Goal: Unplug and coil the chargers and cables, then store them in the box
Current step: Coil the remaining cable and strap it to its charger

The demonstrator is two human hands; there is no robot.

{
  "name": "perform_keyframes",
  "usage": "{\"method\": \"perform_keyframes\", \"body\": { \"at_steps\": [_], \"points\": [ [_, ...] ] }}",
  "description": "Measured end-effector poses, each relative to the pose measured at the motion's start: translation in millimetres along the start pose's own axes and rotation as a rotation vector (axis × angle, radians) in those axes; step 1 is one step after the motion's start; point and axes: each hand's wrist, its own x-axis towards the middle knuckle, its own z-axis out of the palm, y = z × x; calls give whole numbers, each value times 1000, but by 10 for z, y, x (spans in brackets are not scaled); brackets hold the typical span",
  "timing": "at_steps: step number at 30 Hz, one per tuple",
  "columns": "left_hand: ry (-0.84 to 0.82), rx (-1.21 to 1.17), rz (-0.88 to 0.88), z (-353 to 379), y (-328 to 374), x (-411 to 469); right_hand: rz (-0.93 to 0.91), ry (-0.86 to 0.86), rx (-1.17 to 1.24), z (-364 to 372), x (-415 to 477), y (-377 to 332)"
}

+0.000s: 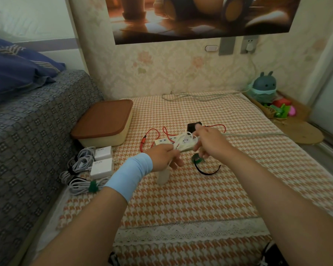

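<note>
Left hand [164, 157], light-blue sleeve [130, 174] on the wrist, fingers curled tight round the near end of a white cable [181, 142] bundle. Right hand [207, 140] has the far end of the same loops, thumb and fingers bent round them, index finger sticking out. Both hands are up over the power strip [166, 142], roughly centre of the houndstooth mat [190, 198].

White charger brick [163, 176] sits at 6 o'clock just under the left hand. It's blurred, so I can't tell if it hangs or rests on the mat.

Around the hands:
- 12 o'clock: black adapter [193, 126] at the far end of the strip, red cable [152, 134] snaking beside it, touching the strip.
- 5 o'clock of the right hand: green tie [198, 160] and a black strap [207, 170] lying on the mat, just beside each other.
- 10 o'clock: box [121, 137], cream body, brown lid [104, 120] on, against the sofa [27, 150].
- 9 o'clock: two white chargers [102, 160] side by side in front of the box, their grey-white cables coiled next to them.
- 8 o'clock: another coiled cable [79, 186] bound with a green tie, partly behind the left forearm.

Grey cord [258, 134] runs from the strip toward 3 o'clock.
</note>
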Motion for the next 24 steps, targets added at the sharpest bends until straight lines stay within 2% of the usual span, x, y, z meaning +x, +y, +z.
{"method": "perform_keyframes", "body": {
  "at_steps": [2,4,9,11,14,20,24],
  "points": [
    [27,-127,-21,-49,-54,6,-26,37,-209,-64,38,163],
    [48,-230,-31,-87,-99,20,-57,2,-412,-90,45,329],
    [167,-443,-69,-102,-149,-12,-98,-191,-631,10,155,503],
    [140,-586,-81,-126,-200,-17,-101,-233,-679,52,181,503],
    [109,-677,-92,-126,-241,-37,-94,-217,-701,81,202,490],
    [187,-592,-91,-82,-250,-33,-49,-28,-502,49,267,518],
    [214,-507,-72,-85,-230,-22,-20,-60,-419,32,237,546]
  ]
}}
